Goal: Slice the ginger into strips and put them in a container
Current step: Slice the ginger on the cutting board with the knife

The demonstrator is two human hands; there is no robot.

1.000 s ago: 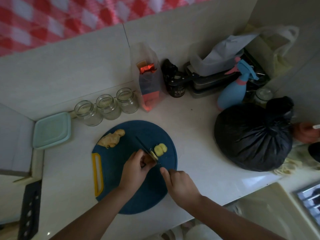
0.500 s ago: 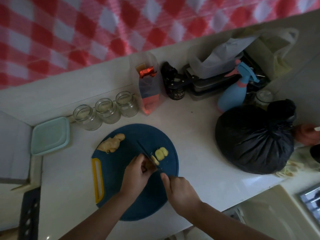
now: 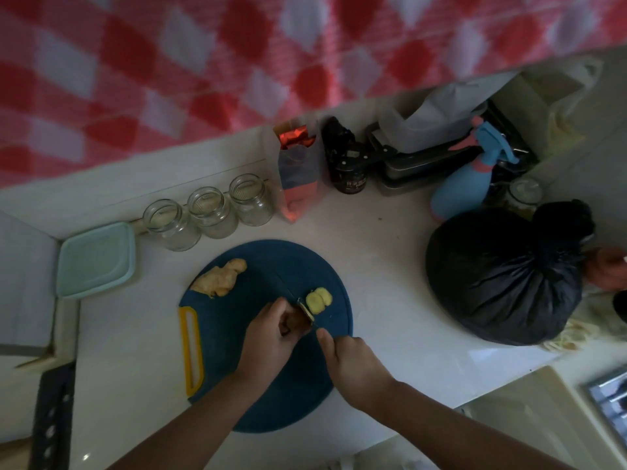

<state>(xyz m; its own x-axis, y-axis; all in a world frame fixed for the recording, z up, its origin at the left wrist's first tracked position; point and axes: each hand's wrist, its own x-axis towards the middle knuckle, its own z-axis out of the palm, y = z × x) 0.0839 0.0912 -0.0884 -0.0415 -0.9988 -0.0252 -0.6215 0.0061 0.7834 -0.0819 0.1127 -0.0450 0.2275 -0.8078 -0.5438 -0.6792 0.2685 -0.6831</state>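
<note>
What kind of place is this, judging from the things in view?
Probably a home kitchen counter: pale yellow ginger slices on a round blue cutting board, three clear glass jars in a row, and a blue spray bottle.

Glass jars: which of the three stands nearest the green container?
The leftmost jar, right beside the green container; the other two stand closer to the red packet.

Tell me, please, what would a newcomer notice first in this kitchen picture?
The red-and-white checked cloth fills the top of the view. Below it, the left hand steadies ginger on a round blue cutting board while the right hand holds a knife to it. A knotted black bag sits on the counter at right.
</note>
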